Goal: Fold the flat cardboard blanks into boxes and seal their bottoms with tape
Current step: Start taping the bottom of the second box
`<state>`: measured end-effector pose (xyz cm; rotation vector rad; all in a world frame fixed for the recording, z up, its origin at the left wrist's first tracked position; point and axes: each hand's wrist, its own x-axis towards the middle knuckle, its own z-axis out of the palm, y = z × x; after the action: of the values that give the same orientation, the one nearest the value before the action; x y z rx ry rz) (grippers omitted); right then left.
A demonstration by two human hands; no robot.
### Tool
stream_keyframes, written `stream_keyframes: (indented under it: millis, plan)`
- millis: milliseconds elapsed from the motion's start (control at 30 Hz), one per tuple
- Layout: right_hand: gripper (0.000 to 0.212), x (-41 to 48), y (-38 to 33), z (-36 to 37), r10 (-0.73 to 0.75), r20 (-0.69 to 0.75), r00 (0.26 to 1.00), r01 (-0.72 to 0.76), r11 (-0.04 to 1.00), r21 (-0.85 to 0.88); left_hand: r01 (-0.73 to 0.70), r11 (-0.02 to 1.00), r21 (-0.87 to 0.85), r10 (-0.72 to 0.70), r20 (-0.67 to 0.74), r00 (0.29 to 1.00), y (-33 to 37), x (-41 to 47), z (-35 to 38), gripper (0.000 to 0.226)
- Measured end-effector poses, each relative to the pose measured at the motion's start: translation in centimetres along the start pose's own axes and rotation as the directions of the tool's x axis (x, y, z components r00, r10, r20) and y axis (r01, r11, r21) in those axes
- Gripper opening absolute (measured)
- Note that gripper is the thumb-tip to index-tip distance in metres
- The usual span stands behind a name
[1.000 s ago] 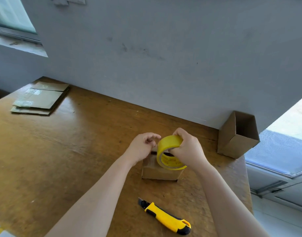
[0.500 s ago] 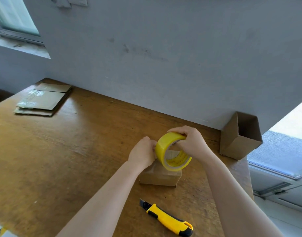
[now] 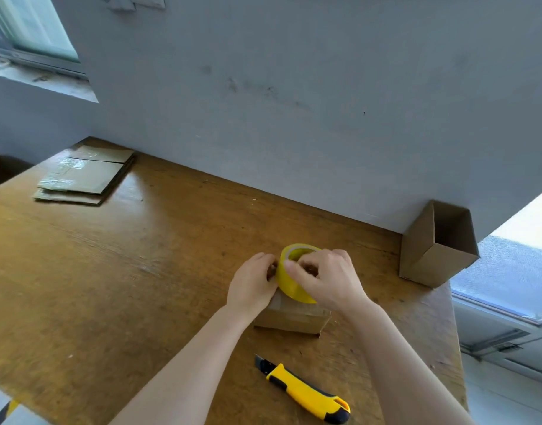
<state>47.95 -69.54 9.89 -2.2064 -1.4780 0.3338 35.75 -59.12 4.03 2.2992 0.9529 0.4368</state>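
Observation:
A small folded cardboard box (image 3: pixel 291 319) stands on the wooden table (image 3: pixel 116 271), its closed side up. My right hand (image 3: pixel 328 280) grips a yellow tape roll (image 3: pixel 289 283) and holds it down on the far part of the box's top. My left hand (image 3: pixel 252 286) rests on the box's left edge, its curled fingers against the roll; what they hold is hidden. A stack of flat cardboard blanks (image 3: pixel 82 176) lies at the table's far left corner. A finished open box (image 3: pixel 438 243) stands at the far right against the wall.
A yellow and black utility knife (image 3: pixel 306 394) lies on the table just in front of the box, blade end toward the left. The grey wall (image 3: pixel 294 102) runs along the table's back edge. The table's right edge lies just past the open box.
My right hand has tipped the tape roll over and lowered it toward the far side of the box top. My left hand has come down onto the box's left edge.

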Motion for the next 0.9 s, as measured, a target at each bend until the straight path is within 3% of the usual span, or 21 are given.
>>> stream_keyframes:
  millis: [33, 100, 233, 367, 667, 800, 900]
  plan:
    - [0.053, -0.2, 0.0, -0.1, -0.023, 0.084, 0.996, 0.030, 0.996, -0.083, 0.013, 1.000, -0.015, -0.013, -0.004, 1.000, 0.0, 0.1, 0.0, 0.018]
    - [0.048, -0.5, 0.2, 0.1, -0.048, 0.195, 0.980, 0.089, 0.974, -0.208, 0.012, 0.999, -0.042, -0.013, -0.013, 1.000, -0.1, 0.1, 0.0, 0.011]
    - [0.037, -0.8, 0.1, -0.8, 0.027, 0.128, 0.991, -0.035, 0.998, 0.060, 0.049, 0.985, -0.165, -0.050, -0.004, 0.999, -0.2, -0.4, -0.5, 0.011]
    - [0.024, -1.1, -1.2, -2.1, 0.102, 0.161, 0.982, -0.166, 0.870, 0.464, 0.129, 0.990, -0.059, -0.131, -0.027, 0.991, -0.4, -1.0, -0.2, 0.014]
    - [0.032, 0.3, -1.0, -1.6, 0.189, 0.138, 0.972, -0.231, 0.874, 0.428, 0.084, 0.974, -0.211, -0.105, -0.089, 0.990, -0.9, -1.2, -0.3, 0.024]
    - [0.027, 0.6, -1.0, -1.3, 0.184, 0.138, 0.973, -0.226, 0.884, 0.409, 0.122, 0.733, -0.669, -0.219, -0.063, 0.974, 0.7, -1.3, -1.9, 0.032]
    - [0.033, 0.7, -1.2, -1.3, 0.184, 0.130, 0.974, -0.222, 0.880, 0.419, 0.104, 0.682, -0.724, -0.197, -0.046, 0.979, 1.9, -1.5, -3.0, 0.029]
